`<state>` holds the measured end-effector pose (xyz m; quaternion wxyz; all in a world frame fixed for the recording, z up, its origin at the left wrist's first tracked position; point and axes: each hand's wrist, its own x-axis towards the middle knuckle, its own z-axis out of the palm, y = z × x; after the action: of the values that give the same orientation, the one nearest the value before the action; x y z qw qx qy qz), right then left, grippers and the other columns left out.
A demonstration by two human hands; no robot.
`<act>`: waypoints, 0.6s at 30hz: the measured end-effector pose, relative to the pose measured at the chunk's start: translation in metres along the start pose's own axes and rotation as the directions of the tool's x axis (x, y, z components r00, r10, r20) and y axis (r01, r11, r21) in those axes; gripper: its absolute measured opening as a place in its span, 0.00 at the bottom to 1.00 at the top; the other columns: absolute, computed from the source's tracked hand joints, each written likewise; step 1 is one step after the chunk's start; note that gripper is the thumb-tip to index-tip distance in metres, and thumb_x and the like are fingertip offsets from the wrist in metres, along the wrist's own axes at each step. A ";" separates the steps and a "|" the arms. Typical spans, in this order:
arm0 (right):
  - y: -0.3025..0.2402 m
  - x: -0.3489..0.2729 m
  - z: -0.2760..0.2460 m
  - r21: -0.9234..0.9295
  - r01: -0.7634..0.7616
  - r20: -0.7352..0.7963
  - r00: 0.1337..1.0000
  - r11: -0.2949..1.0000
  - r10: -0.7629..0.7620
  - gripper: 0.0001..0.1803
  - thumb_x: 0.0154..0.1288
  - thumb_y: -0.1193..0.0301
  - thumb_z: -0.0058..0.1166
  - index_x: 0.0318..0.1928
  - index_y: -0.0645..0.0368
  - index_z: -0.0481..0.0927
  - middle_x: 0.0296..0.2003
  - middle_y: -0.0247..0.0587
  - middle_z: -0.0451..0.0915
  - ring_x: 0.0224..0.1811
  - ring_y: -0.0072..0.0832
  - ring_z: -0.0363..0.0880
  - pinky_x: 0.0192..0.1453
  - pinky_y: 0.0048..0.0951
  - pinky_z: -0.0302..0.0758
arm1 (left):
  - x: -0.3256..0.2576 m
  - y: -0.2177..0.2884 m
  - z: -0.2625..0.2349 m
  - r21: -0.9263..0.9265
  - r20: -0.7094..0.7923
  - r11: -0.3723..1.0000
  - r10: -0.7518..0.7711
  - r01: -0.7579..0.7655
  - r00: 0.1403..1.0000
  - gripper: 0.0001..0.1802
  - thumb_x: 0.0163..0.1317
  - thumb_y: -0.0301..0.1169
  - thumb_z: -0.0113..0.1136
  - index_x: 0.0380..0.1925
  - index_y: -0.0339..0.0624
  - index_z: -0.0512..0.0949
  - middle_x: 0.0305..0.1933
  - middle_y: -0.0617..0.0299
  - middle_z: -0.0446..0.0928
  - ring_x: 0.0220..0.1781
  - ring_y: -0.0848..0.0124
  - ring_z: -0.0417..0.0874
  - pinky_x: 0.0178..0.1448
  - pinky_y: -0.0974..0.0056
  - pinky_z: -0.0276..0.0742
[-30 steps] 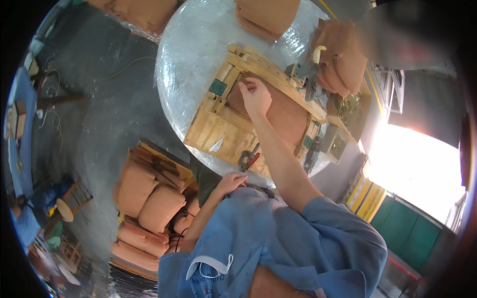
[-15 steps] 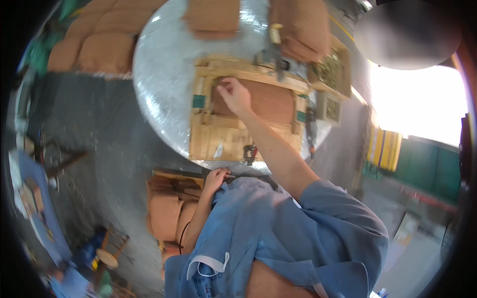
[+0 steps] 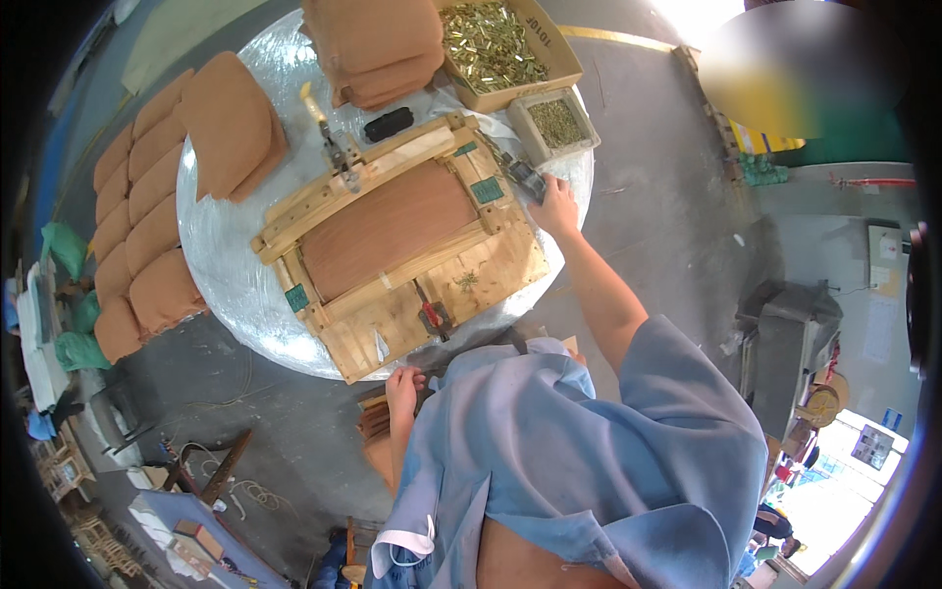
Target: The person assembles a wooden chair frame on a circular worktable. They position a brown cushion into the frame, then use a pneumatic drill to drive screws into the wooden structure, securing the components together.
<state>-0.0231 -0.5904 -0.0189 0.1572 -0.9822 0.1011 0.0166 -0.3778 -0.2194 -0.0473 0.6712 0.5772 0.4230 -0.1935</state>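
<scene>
My right hand (image 3: 557, 208) is closed around a dark handheld tool (image 3: 527, 180) at the right edge of a wooden jig (image 3: 358, 339). The tool's exact kind is hard to make out. Inside the jig's frame lies a flat brown panel (image 3: 392, 228). A toggle clamp with a yellow handle (image 3: 339, 157) stands on the jig's far rail, and a red-handled clamp (image 3: 430, 312) on its near side. Below the jig's near edge, my left hand (image 3: 402, 388) has its fingers curled in; what they hold, if anything, is hidden.
The jig rests on a round table wrapped in clear film (image 3: 235, 304). Beyond it are a carton of brass-coloured fasteners (image 3: 564, 69), a smaller box of tiny pieces (image 3: 584, 128), a black object (image 3: 389, 124) and stacked brown pads (image 3: 378, 44). More brown pads (image 3: 147, 226) lie left.
My right hand has moved from the panel's left part to the tool on the right and closed on it. The view has turned, so the jig now appears tilted. My left hand stays low.
</scene>
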 end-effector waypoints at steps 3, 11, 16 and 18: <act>0.012 0.028 0.009 0.018 -0.030 0.108 0.994 0.999 0.027 0.39 0.54 0.61 0.70 0.69 0.48 0.76 0.64 0.51 0.78 0.67 0.53 0.77 0.68 0.48 0.78 | -0.019 0.018 0.012 0.088 0.033 0.996 -0.028 0.025 0.999 0.15 0.78 0.35 0.57 0.33 0.37 0.82 0.26 0.64 0.81 0.27 0.75 0.80 0.33 0.67 0.78; 0.037 0.004 -0.025 0.349 -0.122 0.129 0.988 0.929 0.081 0.36 0.51 0.60 0.72 0.63 0.53 0.82 0.54 0.50 0.83 0.56 0.48 0.85 0.63 0.47 0.81 | -0.073 0.165 0.133 -0.201 0.084 0.978 0.069 -0.051 0.994 0.13 0.78 0.40 0.60 0.45 0.41 0.80 0.33 0.63 0.81 0.32 0.72 0.81 0.38 0.61 0.82; 0.046 -0.054 -0.082 0.590 0.049 0.047 0.994 0.806 -0.095 0.36 0.49 0.67 0.72 0.63 0.54 0.83 0.53 0.49 0.83 0.53 0.48 0.86 0.62 0.44 0.81 | -0.038 0.205 0.250 -0.014 0.275 0.980 0.197 -0.201 0.941 0.22 0.78 0.43 0.61 0.60 0.39 0.78 0.50 0.56 0.87 0.53 0.63 0.89 0.56 0.59 0.85; 0.049 -0.076 -0.114 0.611 0.060 0.123 0.978 0.789 -0.169 0.34 0.49 0.70 0.72 0.62 0.53 0.83 0.53 0.47 0.83 0.54 0.47 0.84 0.60 0.43 0.81 | -0.030 0.217 0.294 -0.036 0.365 0.990 0.140 -0.136 0.921 0.21 0.77 0.45 0.63 0.58 0.40 0.80 0.50 0.58 0.86 0.51 0.65 0.90 0.54 0.59 0.87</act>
<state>-0.1069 -0.6568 0.0791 0.4708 -0.8799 0.0273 0.0581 -0.1313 -0.4460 0.1020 0.7531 0.5559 0.2497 -0.2480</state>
